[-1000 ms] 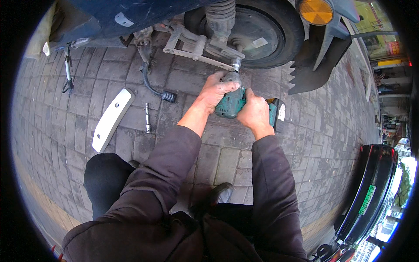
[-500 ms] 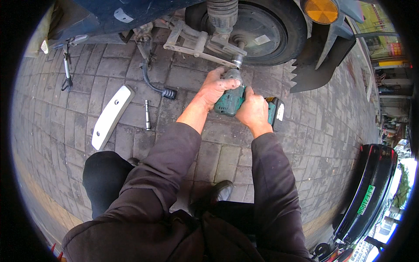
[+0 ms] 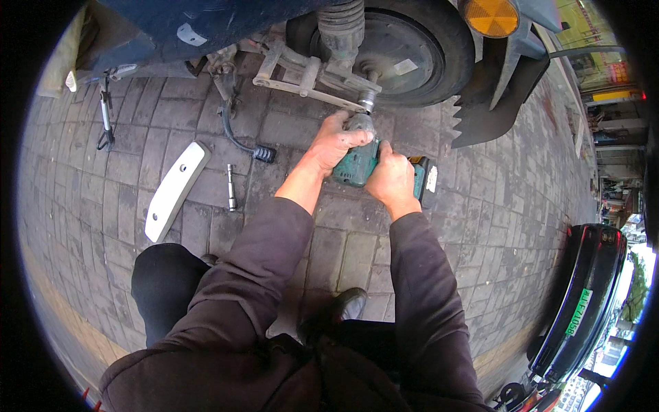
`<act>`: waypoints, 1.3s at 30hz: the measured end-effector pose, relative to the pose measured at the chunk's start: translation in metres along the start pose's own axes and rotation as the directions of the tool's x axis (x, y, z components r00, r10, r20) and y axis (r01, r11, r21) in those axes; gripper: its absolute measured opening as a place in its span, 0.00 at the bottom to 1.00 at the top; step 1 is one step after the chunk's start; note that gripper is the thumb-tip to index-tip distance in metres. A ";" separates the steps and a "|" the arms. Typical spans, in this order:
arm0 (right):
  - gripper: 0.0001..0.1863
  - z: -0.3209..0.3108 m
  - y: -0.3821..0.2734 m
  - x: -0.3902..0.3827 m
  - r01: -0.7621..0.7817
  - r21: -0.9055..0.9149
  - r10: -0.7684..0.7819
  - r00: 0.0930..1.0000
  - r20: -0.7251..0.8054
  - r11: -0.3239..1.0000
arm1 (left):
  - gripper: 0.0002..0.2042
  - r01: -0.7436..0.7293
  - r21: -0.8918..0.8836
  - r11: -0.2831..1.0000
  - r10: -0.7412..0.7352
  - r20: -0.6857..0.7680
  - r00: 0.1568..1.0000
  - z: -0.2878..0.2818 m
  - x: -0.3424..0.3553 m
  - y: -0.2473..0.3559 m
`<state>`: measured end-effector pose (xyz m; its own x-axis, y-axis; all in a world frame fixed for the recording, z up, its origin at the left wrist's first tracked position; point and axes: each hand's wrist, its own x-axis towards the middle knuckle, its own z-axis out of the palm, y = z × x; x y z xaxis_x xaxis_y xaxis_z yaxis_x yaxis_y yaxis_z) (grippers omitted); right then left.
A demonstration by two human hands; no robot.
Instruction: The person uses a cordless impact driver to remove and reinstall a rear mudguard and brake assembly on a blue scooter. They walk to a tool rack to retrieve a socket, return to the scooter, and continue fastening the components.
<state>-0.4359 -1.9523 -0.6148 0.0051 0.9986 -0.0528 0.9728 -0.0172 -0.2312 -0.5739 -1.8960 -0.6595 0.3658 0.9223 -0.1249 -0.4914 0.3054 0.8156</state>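
Note:
Both my hands are on a green cordless impact wrench (image 3: 356, 165), pointed away from me at the wheel (image 3: 392, 58). My left hand (image 3: 334, 144) wraps round its body near the front. Behind it, my right hand (image 3: 392, 178) closes on the handle, with the dark battery pack showing past my knuckles. A silver socket (image 3: 368, 101) at the tool's nose meets the axle end, beside a grey metal swing arm (image 3: 309, 89). The exact fit of socket on nut is too small to make out. A shock absorber (image 3: 341, 31) with a ribbed boot stands over the arm.
On the paving left of my arms lie a white curved panel (image 3: 177, 192) with two holes and a long socket bar (image 3: 231, 187). A black foot pedal (image 3: 263, 154) and a kickstand (image 3: 105, 117) hang from the vehicle. A mudguard (image 3: 498, 103) juts out right; a black car (image 3: 580, 302) stands farther right.
The view has shifted slightly, so most things appear a little lower or to the left. Both hands keep the same hold on the impact wrench, and its socket stays at the axle.

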 end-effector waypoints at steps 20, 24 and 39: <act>0.19 0.007 -0.002 -0.003 -0.011 0.025 0.011 1.000 -0.014 1.000 | 0.25 0.019 0.092 0.996 -0.020 0.015 1.000 0.003 -0.004 0.012; 0.22 0.006 0.000 -0.003 -0.017 0.054 0.019 0.999 -0.035 0.998 | 0.25 0.030 0.048 0.998 -0.031 0.019 0.999 0.002 -0.002 0.007; 0.30 0.034 0.004 -0.033 -0.010 0.119 0.016 0.999 -0.044 0.993 | 0.23 0.058 -0.210 0.976 -0.057 0.008 0.998 -0.001 -0.011 0.004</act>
<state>-0.4399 -1.9874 -0.6469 0.0306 0.9994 -0.0139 0.9382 -0.0335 -0.3444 -0.5810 -1.9051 -0.6555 0.3999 0.9012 -0.1669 -0.6247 0.4012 0.6699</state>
